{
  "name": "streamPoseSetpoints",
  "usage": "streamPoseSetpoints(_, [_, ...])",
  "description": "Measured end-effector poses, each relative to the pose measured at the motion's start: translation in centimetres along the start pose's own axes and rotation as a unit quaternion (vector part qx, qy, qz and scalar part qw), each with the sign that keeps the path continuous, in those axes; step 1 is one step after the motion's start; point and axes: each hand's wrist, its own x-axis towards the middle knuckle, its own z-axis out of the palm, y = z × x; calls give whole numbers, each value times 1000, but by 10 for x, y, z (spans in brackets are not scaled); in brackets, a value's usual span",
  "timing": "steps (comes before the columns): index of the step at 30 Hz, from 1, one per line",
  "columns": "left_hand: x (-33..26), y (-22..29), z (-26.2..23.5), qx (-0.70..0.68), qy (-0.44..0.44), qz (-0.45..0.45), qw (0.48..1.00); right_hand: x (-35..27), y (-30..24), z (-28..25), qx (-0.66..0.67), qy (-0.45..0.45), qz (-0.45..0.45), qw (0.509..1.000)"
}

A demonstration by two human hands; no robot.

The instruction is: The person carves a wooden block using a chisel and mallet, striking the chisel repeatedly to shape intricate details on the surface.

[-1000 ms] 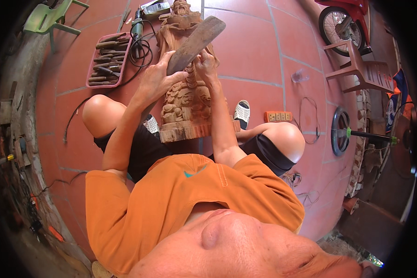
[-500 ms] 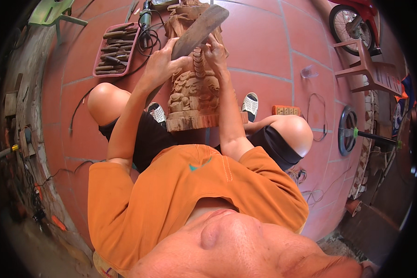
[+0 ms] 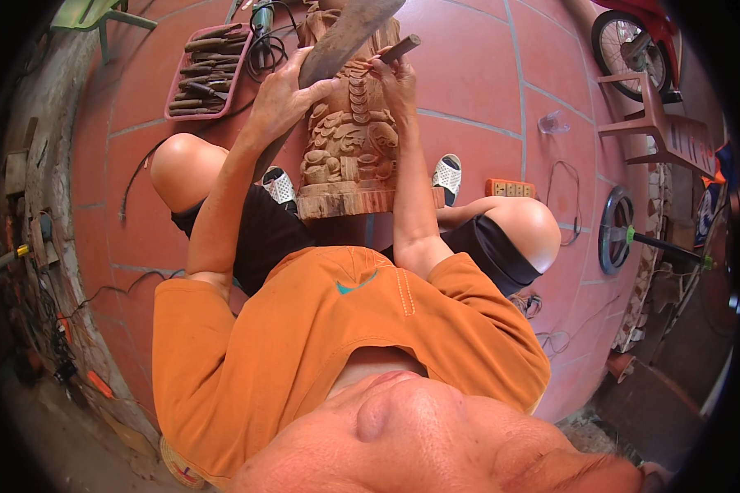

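Between my knees stands a carved wooden statue (image 3: 349, 156) with scale-like and rounded relief on a rough base. My left hand (image 3: 284, 97) is wrapped around a long, flat wooden club (image 3: 337, 51), which slants up to the right across the carving. Closed near the statue's right side, my right hand (image 3: 396, 82) grips a carving chisel (image 3: 403, 48). Its round wooden handle end sticks out to the upper right, while its blade is hidden by the fingers.
A pink basket (image 3: 173, 92) of carving tools lies at the far left, beside a corded power tool (image 3: 262, 23). At right are an orange power strip (image 3: 510, 188), a clear cup (image 3: 553, 122), a plastic chair (image 3: 662, 123) and a wheel-like disc (image 3: 616, 230). Cords cross the tiles.
The wooden club has shifted away from over my right hand, and the chisel's handle end now shows. The whole view has moved slightly, with the statue a little higher in it.
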Motion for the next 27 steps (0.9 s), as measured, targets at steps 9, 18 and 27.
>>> streamPoseSetpoints(9, [-3,6,-5,-7,-19,-22,1000,1,-2,4,-167,-15,-46,985])
streamPoseSetpoints(18, [-2,12,-6,-4,-31,-28,999,-3,-6,9,-140,3,-47,989])
streamPoseSetpoints(27, [-3,17,-3,-41,7,0,999,-2,-6,15,-196,18,-122,973])
